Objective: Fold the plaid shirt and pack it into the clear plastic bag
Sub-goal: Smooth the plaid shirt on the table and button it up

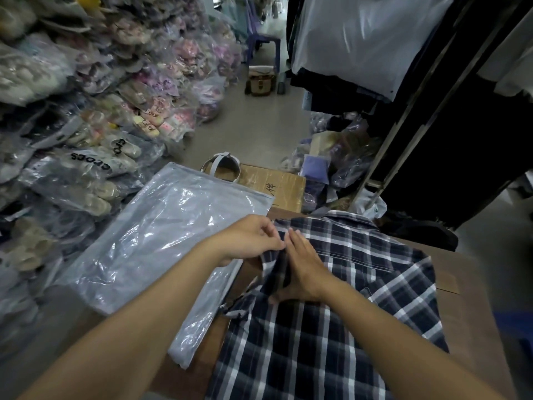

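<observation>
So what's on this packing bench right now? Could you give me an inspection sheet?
Surface: brown cardboard top, mostly covered.
Job's things: plaid shirt spread flat, unfolded; clear plastic bag lying flat to its left, nothing visible inside.
Clutter: tape roll at the far edge.
Hands: left hand pinches the shirt's left edge; right hand presses flat on the shirt.
Cables: nothing seen.
Surroundings: bagged shoes stacked left; hanging garments right; a small bag on the aisle floor.
</observation>
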A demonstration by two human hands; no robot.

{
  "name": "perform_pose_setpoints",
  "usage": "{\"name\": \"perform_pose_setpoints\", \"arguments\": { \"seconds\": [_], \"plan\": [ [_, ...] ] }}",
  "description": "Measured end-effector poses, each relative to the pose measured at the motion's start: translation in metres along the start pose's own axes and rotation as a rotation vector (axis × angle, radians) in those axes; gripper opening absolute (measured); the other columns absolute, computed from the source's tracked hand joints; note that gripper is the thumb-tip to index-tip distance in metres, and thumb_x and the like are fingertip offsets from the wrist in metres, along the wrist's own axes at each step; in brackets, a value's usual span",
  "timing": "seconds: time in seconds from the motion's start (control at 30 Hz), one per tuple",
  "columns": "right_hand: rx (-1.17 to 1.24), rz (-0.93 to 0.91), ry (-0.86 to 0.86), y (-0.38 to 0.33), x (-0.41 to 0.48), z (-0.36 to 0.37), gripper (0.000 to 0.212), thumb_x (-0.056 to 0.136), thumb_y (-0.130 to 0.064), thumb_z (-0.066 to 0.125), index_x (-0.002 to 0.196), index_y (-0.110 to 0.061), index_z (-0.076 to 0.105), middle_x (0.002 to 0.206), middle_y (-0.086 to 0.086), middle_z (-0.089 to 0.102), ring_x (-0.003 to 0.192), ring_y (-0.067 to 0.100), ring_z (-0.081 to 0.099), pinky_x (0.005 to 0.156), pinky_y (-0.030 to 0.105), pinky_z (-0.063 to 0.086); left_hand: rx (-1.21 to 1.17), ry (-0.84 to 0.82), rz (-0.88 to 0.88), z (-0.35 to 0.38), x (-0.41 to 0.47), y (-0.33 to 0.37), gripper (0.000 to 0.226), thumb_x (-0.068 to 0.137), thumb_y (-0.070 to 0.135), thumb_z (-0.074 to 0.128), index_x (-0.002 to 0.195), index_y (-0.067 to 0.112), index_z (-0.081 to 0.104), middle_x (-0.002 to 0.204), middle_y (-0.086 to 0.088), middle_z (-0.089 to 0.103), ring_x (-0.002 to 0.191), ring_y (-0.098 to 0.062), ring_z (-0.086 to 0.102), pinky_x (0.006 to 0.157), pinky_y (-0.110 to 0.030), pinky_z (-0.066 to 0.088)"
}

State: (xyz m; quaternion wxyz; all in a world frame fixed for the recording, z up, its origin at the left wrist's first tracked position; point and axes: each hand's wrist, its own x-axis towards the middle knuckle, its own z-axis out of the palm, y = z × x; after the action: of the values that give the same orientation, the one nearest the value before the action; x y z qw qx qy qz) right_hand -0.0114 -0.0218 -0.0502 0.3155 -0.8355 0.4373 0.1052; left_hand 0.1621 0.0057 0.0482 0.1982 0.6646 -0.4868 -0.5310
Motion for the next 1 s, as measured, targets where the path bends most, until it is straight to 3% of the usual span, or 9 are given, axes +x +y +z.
{"name": "perform_pose_setpoints", "arguments": {
  "seconds": [0.13,0.27,0.33,0.43,0.5,0.57,0.67,0.8,1.0],
  "plan": [
    [0.185,0.096,0.265,0.036,-0.022,-0.015,0.065,0.089,-0.027,0.068,0.145,-0.010,0.039,0.149,0.007,0.041,0.132,0.024,0.045,0.104,0.036,0.042,0.038,-0.048,-0.044,0.055,0.017,0.009,0.014,0.090,0.021,0.068,0.081,0.016,0.059,0.077,-0.003,0.059,0.061,-0.016,0.060,0.055,-0.029,0.054],
    [0.444,0.231,0.400,0.057,-0.037,-0.021,0.022,0.096,-0.022,0.060,0.116,-0.014,0.067,0.107,-0.001,0.069,0.102,0.017,0.065,0.083,0.027,0.048,-0.057,-0.104,-0.139,0.103,0.030,-0.005,0.016,0.096,0.027,0.059,0.086,0.015,0.055,0.088,-0.004,0.059,0.077,-0.018,0.065,0.068,-0.034,0.063],
    [0.442,0.225,0.352,0.059,-0.042,-0.019,0.018,0.094,-0.029,0.062,0.106,-0.019,0.070,0.101,-0.002,0.071,0.099,0.018,0.066,0.084,0.033,0.052,-0.018,-0.163,-0.144,0.113,0.037,-0.017,0.016,0.098,0.026,0.053,0.095,0.011,0.059,0.091,-0.008,0.063,0.086,-0.022,0.066,0.084,-0.043,0.061],
    [0.282,0.126,0.250,0.055,-0.046,-0.009,0.019,0.089,-0.038,0.065,0.103,-0.025,0.068,0.105,-0.005,0.066,0.096,0.014,0.063,0.084,0.039,0.054,0.237,-0.157,-0.037,0.100,0.039,-0.030,0.011,0.090,0.024,0.067,0.096,0.015,0.063,0.086,0.001,0.063,0.085,-0.018,0.064,0.082,-0.037,0.059],
    [0.100,0.082,0.232,0.053,-0.045,-0.003,0.023,0.090,-0.039,0.063,0.109,-0.026,0.063,0.112,-0.004,0.057,0.098,0.017,0.059,0.078,0.037,0.051,0.547,-0.083,0.073,0.081,0.036,-0.039,0.044,0.071,0.041,0.083,0.104,0.023,0.059,0.102,0.005,0.057,0.101,-0.016,0.055,0.085,-0.031,0.051],
    [-0.025,0.062,0.246,0.052,-0.042,-0.001,0.023,0.095,-0.034,0.058,0.116,-0.026,0.060,0.117,-0.003,0.053,0.104,0.022,0.058,0.075,0.034,0.044,0.745,-0.103,0.124,0.067,0.030,-0.050,0.096,0.053,0.058,0.088,0.133,0.026,0.044,0.137,0.001,0.039,0.131,-0.020,0.032,0.109,-0.039,0.037],
    [-0.054,0.060,0.250,0.052,-0.035,-0.001,0.022,0.097,-0.029,0.057,0.118,-0.023,0.059,0.120,-0.001,0.054,0.105,0.023,0.057,0.074,0.033,0.041,0.917,-0.214,0.114,0.064,0.028,-0.068,0.152,0.047,0.067,0.085,0.156,0.025,-0.012,0.163,0.001,-0.024,0.149,-0.025,-0.024,0.121,-0.045,-0.008],
    [-0.011,0.059,0.218,0.059,-0.032,-0.003,0.023,0.095,-0.035,0.060,0.117,-0.025,0.059,0.118,-0.003,0.056,0.104,0.020,0.057,0.077,0.033,0.046,1.019,-0.226,0.103,0.076,0.034,-0.083,0.166,0.045,0.076,0.081,0.145,0.018,-0.038,0.149,-0.006,-0.050,0.133,-0.022,-0.051,0.109,-0.039,-0.029],
    [-0.011,-0.008,0.256,0.068,-0.039,0.004,0.030,0.097,-0.039,0.055,0.125,-0.028,0.057,0.118,-0.004,0.055,0.105,0.018,0.057,0.080,0.035,0.052,1.123,-0.236,0.065,0.078,0.038,-0.081,0.166,0.043,0.085,0.073,0.143,0.015,-0.040,0.147,-0.008,-0.052,0.134,-0.026,-0.049,0.113,-0.044,-0.027]
  ]
}}
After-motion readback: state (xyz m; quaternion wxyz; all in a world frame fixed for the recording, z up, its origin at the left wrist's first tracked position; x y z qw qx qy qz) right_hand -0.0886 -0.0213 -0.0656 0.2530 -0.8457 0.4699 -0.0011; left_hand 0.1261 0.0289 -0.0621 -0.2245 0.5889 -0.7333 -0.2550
